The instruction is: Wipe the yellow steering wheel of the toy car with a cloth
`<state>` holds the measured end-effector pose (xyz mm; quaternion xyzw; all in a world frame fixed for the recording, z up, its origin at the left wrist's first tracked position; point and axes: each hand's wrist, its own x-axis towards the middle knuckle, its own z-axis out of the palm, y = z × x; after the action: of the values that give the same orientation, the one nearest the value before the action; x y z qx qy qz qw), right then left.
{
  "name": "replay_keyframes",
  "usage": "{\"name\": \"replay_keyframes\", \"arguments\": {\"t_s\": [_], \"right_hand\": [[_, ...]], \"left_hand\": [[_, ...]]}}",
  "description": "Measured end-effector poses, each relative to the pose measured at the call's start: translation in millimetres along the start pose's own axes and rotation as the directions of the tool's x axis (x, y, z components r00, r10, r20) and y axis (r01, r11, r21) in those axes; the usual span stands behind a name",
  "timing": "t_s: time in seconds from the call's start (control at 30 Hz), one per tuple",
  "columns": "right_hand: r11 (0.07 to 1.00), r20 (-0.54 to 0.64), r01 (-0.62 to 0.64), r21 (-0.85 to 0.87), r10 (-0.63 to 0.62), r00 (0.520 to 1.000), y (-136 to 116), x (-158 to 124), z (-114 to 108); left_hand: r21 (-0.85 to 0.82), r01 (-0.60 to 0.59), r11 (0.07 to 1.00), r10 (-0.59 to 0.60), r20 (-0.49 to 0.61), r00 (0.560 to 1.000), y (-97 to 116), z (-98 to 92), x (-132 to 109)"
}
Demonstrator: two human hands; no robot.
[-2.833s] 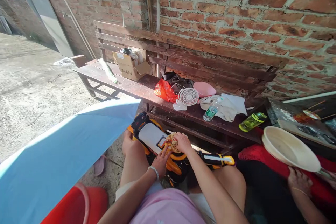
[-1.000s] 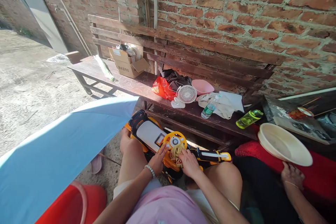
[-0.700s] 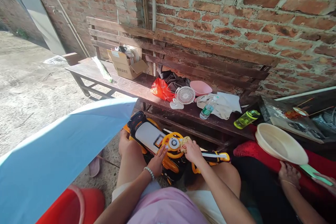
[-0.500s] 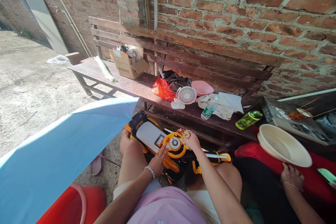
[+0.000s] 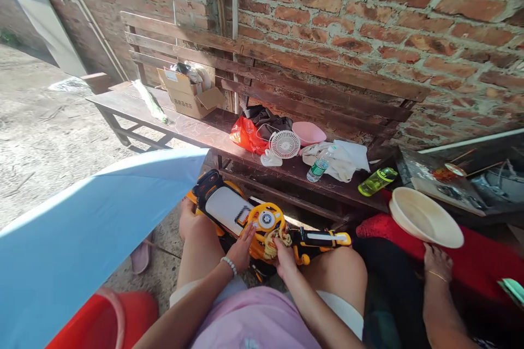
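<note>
A yellow, black and white ride-on toy [image 5: 227, 210] stands between my legs. Its yellow steering wheel [image 5: 266, 207] has a white hub. My left hand [image 5: 239, 253], with a beaded bracelet at the wrist, rests on the wheel's lower left rim, fingers stretched out. A crumpled, yellowish patterned cloth [image 5: 271, 245] is bunched in my right hand [image 5: 284, 259]. The cloth lies against the lower right of the wheel, and some of my fingers are hidden behind it.
Along the brick wall runs a wooden bench [image 5: 192, 133] with a cardboard box [image 5: 184, 99], a white fan [image 5: 285, 144] and a water bottle [image 5: 317, 169]. Another person's hand [image 5: 438, 262] touches a cream basin [image 5: 426, 218] at right. A blue canopy [image 5: 102, 240] and red bucket [image 5: 135, 311] stand left.
My right hand has moved down and left with the cloth, from the wheel's upper right side to its lower right. My left hand stays at the wheel. The view has shifted slightly.
</note>
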<state>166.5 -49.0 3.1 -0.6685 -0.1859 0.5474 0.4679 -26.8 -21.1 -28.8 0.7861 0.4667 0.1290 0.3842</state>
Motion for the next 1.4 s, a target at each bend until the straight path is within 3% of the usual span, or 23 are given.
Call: {"name": "replay_keyframes", "arguments": {"t_s": [0.1,0.17,0.23,0.33,0.4,0.5,0.57,0.63,0.73,0.87,1.07,1.27,1.4], "right_hand": [[0.974,0.009,-0.195,0.118,0.195,0.981,3,-15,7],[0.965,0.119,-0.251,0.077,0.242,0.963,0,-25,10],[0.985,0.247,-0.172,-0.012,0.17,0.954,-9,-34,13],[0.956,0.365,0.163,-0.246,-0.064,0.929,-35,-37,22],[0.772,0.404,0.409,-0.487,-0.217,0.889,-60,-31,31],[0.312,0.51,0.641,-0.701,-0.408,0.757,-95,-13,45],[0.103,0.602,0.673,-0.732,-0.364,0.711,-108,1,53],[0.016,0.657,0.68,-0.733,-0.243,0.713,-114,15,60],[-0.016,0.676,0.683,-0.73,-0.159,0.719,-114,31,65],[-0.07,0.648,0.652,-0.755,-0.237,0.724,-114,43,61],[-0.062,0.401,0.407,-0.911,-0.355,0.844,-116,51,30],[-0.099,0.394,0.386,-0.917,-0.373,0.84,-93,23,0],[-0.043,0.38,0.394,-0.918,-0.382,0.843,-69,-6,-10]], "left_hand": [[-0.002,0.007,1.0,-0.007,0.004,1.0,1,-1.9,0],[0.011,0.02,1.0,-0.02,0.006,1.0,2,-3.9,-1],[0.011,0.004,1.0,-0.004,0.022,1.0,3,-6.3,-1],[-0.013,-0.054,0.998,0.054,0.039,0.998,4,-8.1,-1],[0.007,-0.036,0.999,0.036,0.036,0.999,3,-6.7,-1],[0.071,0.015,0.997,-0.017,0.031,0.999,-2,-1.9,-1],[0.098,0.027,0.995,-0.031,0.035,0.999,-5,-0.1,-1],[0.114,0.04,0.993,-0.046,0.049,0.998,-6,-1.1,0],[0.109,0.058,0.992,-0.065,0.056,0.996,-1,-6.8,0],[0.075,0.082,0.994,-0.087,0.058,0.995,11,-14.0,-2],[0.067,0.099,0.993,-0.103,0.054,0.993,18,-14.8,-4],[0.108,0.085,0.991,-0.091,0.053,0.994,8,-7.0,-2],[0.099,-0.003,0.995,0.0,0.023,1.0,-1,-5.0,-3]]}}
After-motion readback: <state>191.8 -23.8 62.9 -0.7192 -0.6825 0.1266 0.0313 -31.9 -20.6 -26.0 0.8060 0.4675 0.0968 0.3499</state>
